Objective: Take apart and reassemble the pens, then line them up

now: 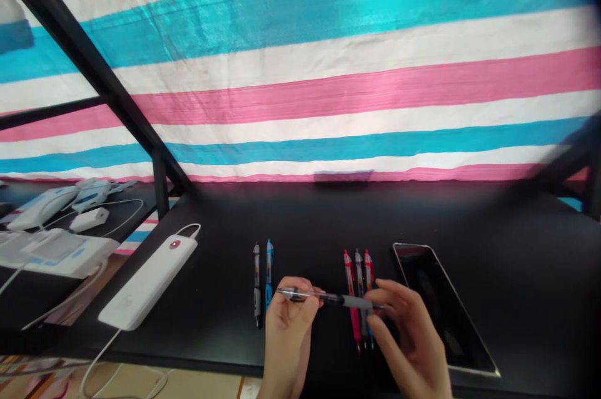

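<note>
My left hand is closed on a clear-barrelled pen with a grey grip, pinching it between thumb and fingers. It lies nearly level, tip to the right. Around the tip end, my right hand has its thumb and index finger apart, one on each side of the pen; its inner fingers are blurred. On the black table beneath are two red pens with a grey pen between them, partly covered by the held pen and my right hand. Left of my hands lie a black pen and a blue pen.
A dark tablet or phone lies on the table at right, partly behind my right hand. A white power strip with a cable lies left. Further left are chargers and cables. Black frame bars stand before a striped sheet.
</note>
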The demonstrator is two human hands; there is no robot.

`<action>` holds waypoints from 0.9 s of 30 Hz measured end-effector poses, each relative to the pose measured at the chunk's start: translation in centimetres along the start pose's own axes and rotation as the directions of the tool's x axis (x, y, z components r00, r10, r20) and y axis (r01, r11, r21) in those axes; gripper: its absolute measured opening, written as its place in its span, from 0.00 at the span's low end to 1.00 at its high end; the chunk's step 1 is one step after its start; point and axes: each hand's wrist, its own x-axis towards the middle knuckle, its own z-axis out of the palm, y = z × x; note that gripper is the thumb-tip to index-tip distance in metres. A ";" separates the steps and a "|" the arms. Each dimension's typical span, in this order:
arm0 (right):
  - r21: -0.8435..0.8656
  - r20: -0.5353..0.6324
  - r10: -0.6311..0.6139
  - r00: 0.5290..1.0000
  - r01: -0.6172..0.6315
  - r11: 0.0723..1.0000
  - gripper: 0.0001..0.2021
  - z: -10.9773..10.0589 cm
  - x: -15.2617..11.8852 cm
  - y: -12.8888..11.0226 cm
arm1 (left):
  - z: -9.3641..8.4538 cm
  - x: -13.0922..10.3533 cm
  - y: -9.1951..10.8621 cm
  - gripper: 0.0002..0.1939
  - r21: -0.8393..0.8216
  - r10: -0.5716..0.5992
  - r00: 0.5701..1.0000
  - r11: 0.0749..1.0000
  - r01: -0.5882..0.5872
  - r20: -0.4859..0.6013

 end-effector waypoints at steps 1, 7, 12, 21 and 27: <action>-0.023 -0.005 -0.023 1.000 0.022 0.999 0.11 -0.1 0.0 0.3 | 0.1 0.1 0.0 0.09 -0.001 -0.004 1.000 1.000 0.004 -0.011; -0.122 0.199 -0.125 0.972 0.151 0.981 0.08 -0.8 0.5 0.7 | 0.3 0.1 0.1 0.11 -0.017 -0.013 0.998 1.000 0.012 -0.061; -0.155 0.078 -0.168 0.983 0.179 0.972 0.05 -0.3 0.6 0.3 | 0.3 0.1 0.1 0.11 -0.005 0.005 0.998 1.000 -0.005 -0.061; -0.219 0.152 -0.221 0.963 0.251 0.943 0.07 -0.6 1.0 0.2 | 0.6 0.0 0.3 0.13 -0.008 -0.016 0.996 1.000 0.015 -0.084; -0.200 0.189 -0.191 0.963 0.228 0.953 0.06 -0.5 1.0 -0.1 | 0.6 0.0 0.2 0.14 -0.008 -0.015 0.994 1.000 0.015 -0.107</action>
